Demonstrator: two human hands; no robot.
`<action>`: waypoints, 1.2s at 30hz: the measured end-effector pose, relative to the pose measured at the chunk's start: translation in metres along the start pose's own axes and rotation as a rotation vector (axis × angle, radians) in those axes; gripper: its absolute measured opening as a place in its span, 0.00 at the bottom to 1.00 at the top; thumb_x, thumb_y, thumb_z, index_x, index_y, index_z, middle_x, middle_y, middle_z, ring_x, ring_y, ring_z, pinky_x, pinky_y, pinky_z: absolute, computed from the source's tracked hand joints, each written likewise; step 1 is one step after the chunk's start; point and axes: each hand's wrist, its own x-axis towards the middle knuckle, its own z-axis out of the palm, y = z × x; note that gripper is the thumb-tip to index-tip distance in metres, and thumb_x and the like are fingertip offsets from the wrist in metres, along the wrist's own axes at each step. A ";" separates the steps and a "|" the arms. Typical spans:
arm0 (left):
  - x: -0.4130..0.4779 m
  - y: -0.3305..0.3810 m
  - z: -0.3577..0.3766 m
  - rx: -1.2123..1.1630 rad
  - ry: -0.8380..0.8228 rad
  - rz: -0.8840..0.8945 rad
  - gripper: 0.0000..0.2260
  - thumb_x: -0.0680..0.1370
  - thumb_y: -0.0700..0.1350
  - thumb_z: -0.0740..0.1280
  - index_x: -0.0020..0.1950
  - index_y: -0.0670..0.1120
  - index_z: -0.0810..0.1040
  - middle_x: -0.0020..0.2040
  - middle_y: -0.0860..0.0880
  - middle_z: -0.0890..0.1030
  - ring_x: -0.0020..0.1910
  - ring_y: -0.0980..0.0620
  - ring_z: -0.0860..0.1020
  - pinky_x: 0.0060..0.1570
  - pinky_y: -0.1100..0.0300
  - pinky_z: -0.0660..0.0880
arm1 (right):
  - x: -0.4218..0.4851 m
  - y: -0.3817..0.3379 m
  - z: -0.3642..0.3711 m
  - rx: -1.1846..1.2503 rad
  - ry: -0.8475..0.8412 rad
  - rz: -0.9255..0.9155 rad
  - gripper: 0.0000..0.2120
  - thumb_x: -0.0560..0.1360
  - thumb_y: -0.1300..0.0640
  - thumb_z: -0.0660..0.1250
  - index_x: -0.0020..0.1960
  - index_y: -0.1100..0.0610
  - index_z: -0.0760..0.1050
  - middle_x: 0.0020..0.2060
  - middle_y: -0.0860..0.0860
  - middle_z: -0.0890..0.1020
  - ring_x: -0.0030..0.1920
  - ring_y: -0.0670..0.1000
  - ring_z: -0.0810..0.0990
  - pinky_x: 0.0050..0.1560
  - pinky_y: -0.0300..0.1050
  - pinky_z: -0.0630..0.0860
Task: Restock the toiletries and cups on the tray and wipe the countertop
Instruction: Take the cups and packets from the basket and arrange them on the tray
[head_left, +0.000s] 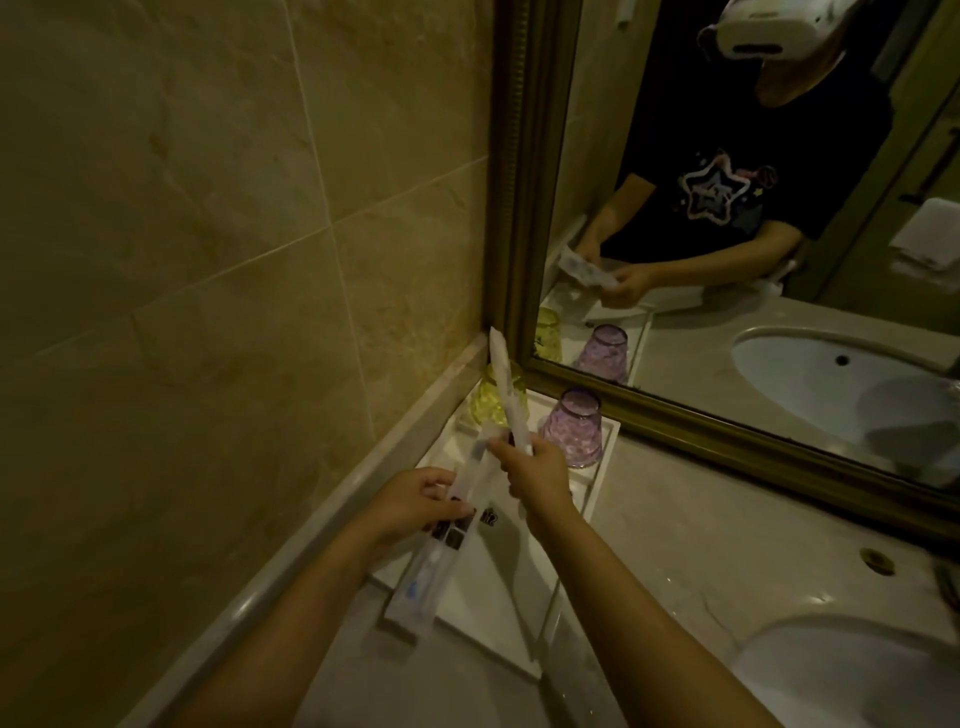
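Note:
A white tray (597, 483) sits in the corner of the countertop (691, 530) against the tiled wall. At its far end a yellow glass cup (485, 402) and a purple glass cup (574, 428) stand upside down. My left hand (410, 501) grips a long clear toothbrush packet (441, 561) that slants down over the tray. My right hand (535, 470) holds a second white packet (506, 387), which points up toward the mirror corner. Both hands are above the tray's middle.
A gold-framed mirror (727, 156) rises behind the tray and reflects a person in a dark shirt. A white sink basin (852, 670) lies to the right, with a round drain fitting (877, 560) beside it. A raised stone ledge (311, 551) runs along the left wall.

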 end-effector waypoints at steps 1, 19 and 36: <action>0.000 -0.002 -0.001 0.002 0.042 -0.007 0.16 0.70 0.39 0.72 0.57 0.44 0.76 0.41 0.46 0.83 0.40 0.52 0.82 0.37 0.63 0.77 | 0.005 0.001 0.003 0.020 0.027 0.018 0.04 0.72 0.60 0.69 0.43 0.59 0.76 0.30 0.50 0.73 0.30 0.47 0.70 0.31 0.40 0.67; -0.025 -0.062 0.013 0.735 0.529 0.012 0.23 0.75 0.48 0.66 0.69 0.53 0.64 0.64 0.50 0.72 0.63 0.51 0.71 0.63 0.55 0.71 | 0.056 0.042 0.045 -0.121 0.152 0.049 0.07 0.74 0.59 0.63 0.38 0.56 0.74 0.36 0.55 0.79 0.37 0.54 0.77 0.38 0.44 0.73; -0.027 -0.064 0.024 1.088 0.633 0.001 0.16 0.78 0.48 0.59 0.66 0.55 0.66 0.60 0.52 0.73 0.59 0.52 0.70 0.59 0.58 0.67 | 0.059 0.041 0.053 -0.317 0.054 0.060 0.12 0.70 0.62 0.66 0.52 0.64 0.78 0.47 0.61 0.82 0.42 0.57 0.77 0.45 0.51 0.78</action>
